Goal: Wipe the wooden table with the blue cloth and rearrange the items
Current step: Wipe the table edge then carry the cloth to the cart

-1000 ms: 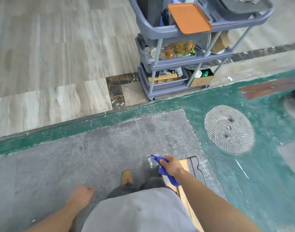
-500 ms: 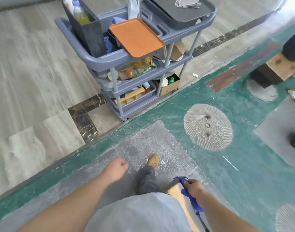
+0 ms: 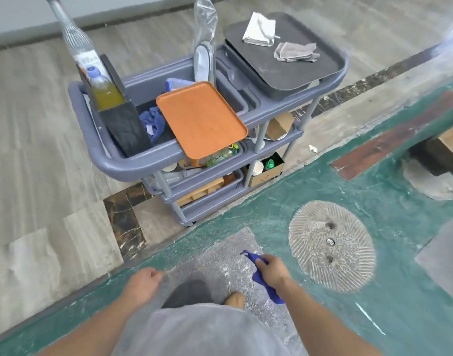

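- A bottle of yellow liquid (image 3: 105, 91) stands in a dark holder at the left end of the grey cart (image 3: 122, 167).
- The left hand (image 3: 142, 284) hangs low with fingers curled into a loose fist, holding nothing.
- An orange tray (image 3: 201, 119) lies tilted across the cart's top shelf.
- The right hand (image 3: 271, 271) is closed around the blue cloth (image 3: 258, 276), which trails below the wrist.
- A dark tray (image 3: 284, 70) at the cart's right end carries two folded rags.
- A round ribbed disc (image 3: 332, 246) sits in the green floor.
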The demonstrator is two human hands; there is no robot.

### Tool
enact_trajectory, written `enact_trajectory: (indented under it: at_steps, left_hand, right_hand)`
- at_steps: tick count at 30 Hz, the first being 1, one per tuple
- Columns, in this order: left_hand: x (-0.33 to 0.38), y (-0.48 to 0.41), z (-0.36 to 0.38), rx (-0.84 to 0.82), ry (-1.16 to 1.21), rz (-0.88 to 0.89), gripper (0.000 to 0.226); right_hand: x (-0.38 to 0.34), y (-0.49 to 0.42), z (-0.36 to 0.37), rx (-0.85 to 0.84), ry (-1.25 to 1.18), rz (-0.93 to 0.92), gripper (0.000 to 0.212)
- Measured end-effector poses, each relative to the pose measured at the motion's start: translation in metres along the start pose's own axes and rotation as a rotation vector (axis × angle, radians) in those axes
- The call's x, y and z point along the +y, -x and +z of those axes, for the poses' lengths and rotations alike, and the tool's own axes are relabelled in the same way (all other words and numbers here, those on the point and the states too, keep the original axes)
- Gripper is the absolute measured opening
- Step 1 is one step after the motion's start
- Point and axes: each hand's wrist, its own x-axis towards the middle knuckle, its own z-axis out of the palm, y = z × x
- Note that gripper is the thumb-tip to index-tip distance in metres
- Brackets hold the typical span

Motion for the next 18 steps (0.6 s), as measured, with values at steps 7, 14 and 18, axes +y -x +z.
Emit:
enact_trajectory:
  at_steps: [7, 14, 18]
  left_hand:
    - [0.038, -0.046, -0.063, 0.277, 0.125, 0.019, 0.025]
    - [0.155, -0.091, -0.140, 0.738, 0.172, 0.344, 0.024]
    - [0.204, -0.120, -0.161, 0.787, -0.015, 0.373, 0.048]
  right_hand:
    - [-0.155, -0.020, -0.065, -0.001, -0.276, -0.429, 0.016]
    - [-0.289, -0.036, -0.115, 0.053, -0.376, -0.716, 0.023]
    - [-0.357, -0.082, -0.115, 0.248, -0.100, -0.851, 0.024]
